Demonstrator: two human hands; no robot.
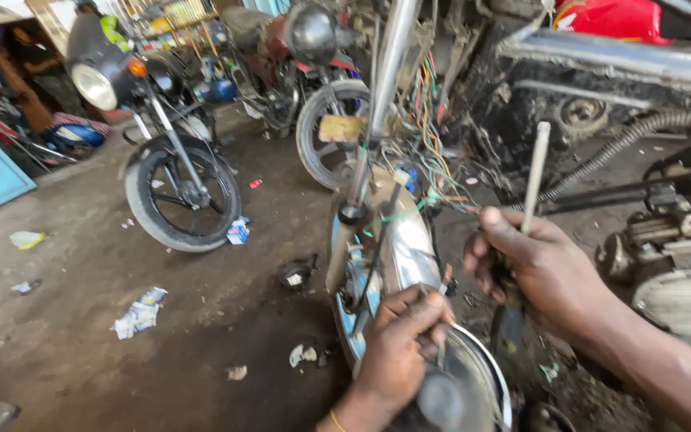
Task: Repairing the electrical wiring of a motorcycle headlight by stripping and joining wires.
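Left hand (400, 350) fingers closed on the chromed motorcycle front mudguard (406, 240). Right hand (539, 268) fingers gripping a slim pale metal rod (535, 172), held upright beside loose coloured wiring (429, 132).

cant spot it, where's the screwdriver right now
In the head view it is right of centre: the right hand holds the screwdriver upright, shaft pointing up, beside the bundle of coloured wires.

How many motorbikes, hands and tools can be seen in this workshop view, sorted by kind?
Standing motorbikes in the background: 2, black motorbike and red motorbike
Stripped motorbike being worked on: 1, front wheel
Hands at work: 2, left hand on the wheel, right hand
Hand tools: 1, screwdriver in the right hand
Total: 6
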